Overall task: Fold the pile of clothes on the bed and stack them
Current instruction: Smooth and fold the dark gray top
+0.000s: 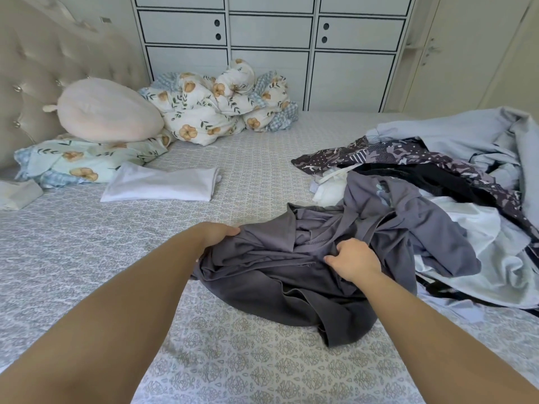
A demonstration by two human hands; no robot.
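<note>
- A crumpled grey garment (291,275) is seen in the near middle of the bed (116,258), its far right part lapping onto the pile of clothes (437,182).
- The garment's left edge is gripped by the left hand (217,233), fingers curled into the cloth and mostly hidden under it.
- A fold near the garment's middle is pinched by the right hand (354,259), fingers bent round the bunched fabric.
- The unfolded pile is heaped at the right of the bed: pale blue pieces, a dark patterned piece, something black and a bit of white are tangled together.
- A folded white garment (162,185) is laid flat at far left of centre, well apart from the pile.
- A floral duvet (215,103) is bundled at the far side, beside a pink cushion (108,110) resting on a floral pillow (78,160).
- A white cabinet (271,39) is seen behind the bed.
</note>
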